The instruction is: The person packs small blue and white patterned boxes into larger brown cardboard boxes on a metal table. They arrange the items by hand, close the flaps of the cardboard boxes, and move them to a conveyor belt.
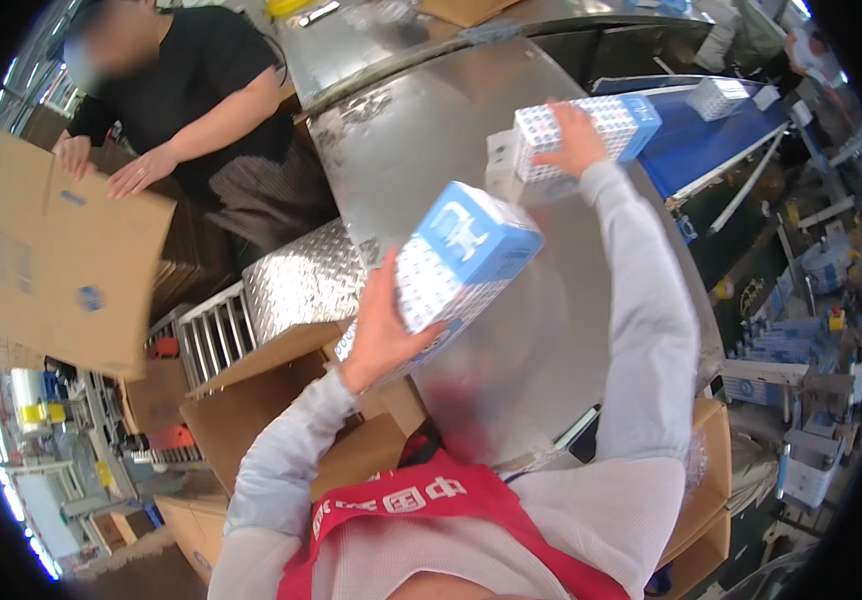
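Tilted over the metal table [561, 330], a blue and white printed box [451, 270] is in my left hand [388, 325], whose thumb and fingers grip its near end. My right hand [573, 140] is closed over the top of a second blue and white carton [641, 122] on the far right of the table. Part of a pale box end [499, 165] shows beside that carton. Below my left forearm stands an open brown cardboard box [241, 430] with its flaps up; its inside is partly hidden.
A blue conveyor belt [696, 150] runs at the right, with a white box [717, 98] on it. Across at the left, a co-worker [201, 90] holds a large cardboard sheet [71, 260]. Metal rollers [216, 330] and a diamond-plate surface [301, 275] lie left of the table.
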Available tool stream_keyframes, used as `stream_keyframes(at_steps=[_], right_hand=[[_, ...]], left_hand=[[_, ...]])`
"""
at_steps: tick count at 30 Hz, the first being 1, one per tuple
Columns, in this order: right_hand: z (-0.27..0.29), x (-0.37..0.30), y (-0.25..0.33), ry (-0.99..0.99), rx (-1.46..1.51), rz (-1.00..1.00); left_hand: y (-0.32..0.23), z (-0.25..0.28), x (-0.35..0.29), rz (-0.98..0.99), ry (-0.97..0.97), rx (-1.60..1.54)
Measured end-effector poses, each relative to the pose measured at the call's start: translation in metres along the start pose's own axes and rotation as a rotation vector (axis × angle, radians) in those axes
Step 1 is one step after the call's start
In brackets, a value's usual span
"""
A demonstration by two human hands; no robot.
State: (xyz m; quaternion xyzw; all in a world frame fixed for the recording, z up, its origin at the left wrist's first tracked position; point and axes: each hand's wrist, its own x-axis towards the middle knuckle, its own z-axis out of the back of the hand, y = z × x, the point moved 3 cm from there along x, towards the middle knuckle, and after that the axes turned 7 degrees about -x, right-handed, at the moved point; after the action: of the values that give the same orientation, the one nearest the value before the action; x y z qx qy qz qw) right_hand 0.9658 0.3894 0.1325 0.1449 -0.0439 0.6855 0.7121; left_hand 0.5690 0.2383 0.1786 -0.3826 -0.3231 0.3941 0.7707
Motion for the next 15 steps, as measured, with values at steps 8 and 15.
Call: stream_keyframes(at_steps=[8, 15], right_hand=[[-0.038, 0.056, 0.06, 0.358, -0.497, 0.019], [-0.021, -0.018, 0.078, 0.766, -0.037, -0.027]], left_hand=[[-0.033, 0.092, -0.094, 0.243, -0.149, -0.356], [-0.044, 0.177, -0.176, 0.329, -0.068, -0.145]])
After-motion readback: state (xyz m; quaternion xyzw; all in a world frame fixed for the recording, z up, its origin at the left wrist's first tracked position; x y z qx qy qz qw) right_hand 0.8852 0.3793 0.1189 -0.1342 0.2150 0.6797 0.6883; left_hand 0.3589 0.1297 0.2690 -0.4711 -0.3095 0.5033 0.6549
